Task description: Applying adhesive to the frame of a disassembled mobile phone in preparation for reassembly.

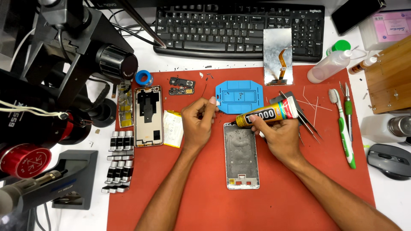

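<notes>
My right hand (276,136) grips a tube of glue (267,114) with a yellow and black label, its nozzle pointing left at the top corner of a silver phone frame (242,156) lying on the red mat (282,196). My left hand (198,122) hovers just left of the frame's top, pinching a small white cap (218,102) between thumb and forefinger. A blue square fixture plate (238,96) lies right behind both hands.
A phone back housing (148,115), a white battery (173,128), small circuit boards (181,85) and a screen with flex cable (277,56) lie on the mat. Tweezers (307,119), a toothbrush (343,128), a squeeze bottle (329,67), a mouse (390,160), keyboard (239,28) and microscope (64,64) surround it.
</notes>
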